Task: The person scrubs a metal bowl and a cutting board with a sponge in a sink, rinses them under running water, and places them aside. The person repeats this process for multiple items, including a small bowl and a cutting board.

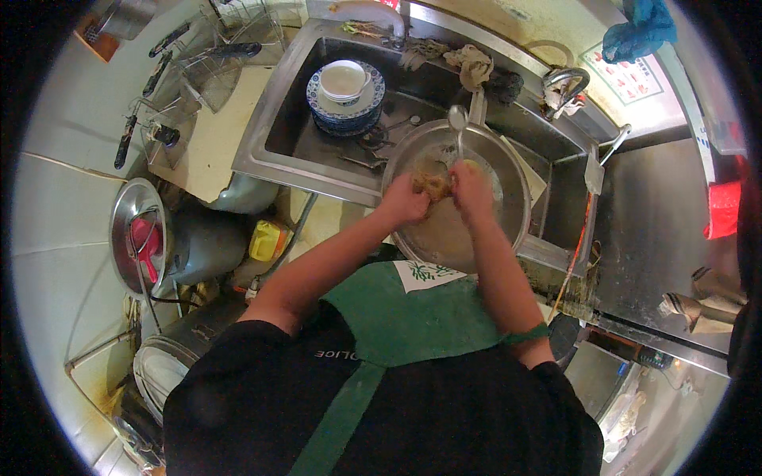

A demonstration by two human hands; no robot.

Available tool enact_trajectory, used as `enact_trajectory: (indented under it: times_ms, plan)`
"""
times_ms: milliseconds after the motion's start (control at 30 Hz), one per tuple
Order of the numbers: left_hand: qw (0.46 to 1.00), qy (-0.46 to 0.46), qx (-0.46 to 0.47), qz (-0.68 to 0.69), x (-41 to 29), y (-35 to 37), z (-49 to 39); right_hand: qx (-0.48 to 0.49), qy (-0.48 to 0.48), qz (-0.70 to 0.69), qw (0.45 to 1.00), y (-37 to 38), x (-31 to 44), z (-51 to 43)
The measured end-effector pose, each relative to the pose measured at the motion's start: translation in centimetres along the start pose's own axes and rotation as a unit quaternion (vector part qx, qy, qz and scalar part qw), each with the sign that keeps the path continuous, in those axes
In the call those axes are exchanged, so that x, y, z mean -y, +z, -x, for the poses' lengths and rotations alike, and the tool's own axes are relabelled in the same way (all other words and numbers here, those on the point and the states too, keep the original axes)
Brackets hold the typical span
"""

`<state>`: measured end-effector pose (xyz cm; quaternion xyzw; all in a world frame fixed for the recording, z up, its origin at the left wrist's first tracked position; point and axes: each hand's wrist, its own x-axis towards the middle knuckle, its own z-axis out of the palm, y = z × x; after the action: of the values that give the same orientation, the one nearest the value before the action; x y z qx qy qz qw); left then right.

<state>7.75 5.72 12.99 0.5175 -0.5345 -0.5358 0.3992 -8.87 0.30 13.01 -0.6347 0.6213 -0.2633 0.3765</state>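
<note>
A large round metal basin (440,232) with cloudy water rests across the sink's edge. Over it, my left hand (409,199) grips a brownish scrubbing pad or cloth (433,184). My right hand (471,184) is closed around the handle of a metal spoon (458,119), whose bowl points away from me, and is against the pad's right side. Something pale and round shows just behind my right hand, partly hidden by it. Blue-patterned plates (346,113) stand stacked in the left sink bay, with white bowls (343,79) on top.
Utensils (375,146) lie in the left sink bay (286,137). Rags (470,65) hang on the sink's back ledge near a faucet (565,89). Wire strainers (208,83) are at the left on a board (229,137). A steel counter (649,226) extends right; a large pot (202,244) stands lower left.
</note>
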Motion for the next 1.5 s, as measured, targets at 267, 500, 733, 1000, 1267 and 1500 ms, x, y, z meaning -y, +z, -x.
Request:
enact_trajectory:
  times_ms: [267,500,733,1000,1267,1500]
  plan:
    - [0.997,-0.017,0.041,0.063,0.6,-0.4,3.2,0.087,0.205,-0.05,0.974,-1.3,1.4,-4.7]
    - [0.968,-0.018,0.069,0.242,3.8,-0.3,2.6,0.046,0.099,0.359,0.927,4.7,-4.7,-0.5]
    - [0.991,-0.061,0.001,0.121,4.4,-0.6,2.3,0.03,0.074,0.265,0.961,0.6,-4.0,1.1]
    - [0.992,0.056,-0.108,0.011,-0.1,1.4,-3.3,0.21,0.055,-0.135,0.967,-0.9,2.4,4.3]
    - [0.878,0.15,-0.083,-0.448,-2.0,-0.2,-6.7,0.052,0.04,-0.113,0.991,-1.0,4.8,9.5]
    - [0.965,-0.1,-0.123,0.207,-0.2,4.2,-5.1,-0.051,-0.08,0.03,0.995,0.2,0.9,7.1]
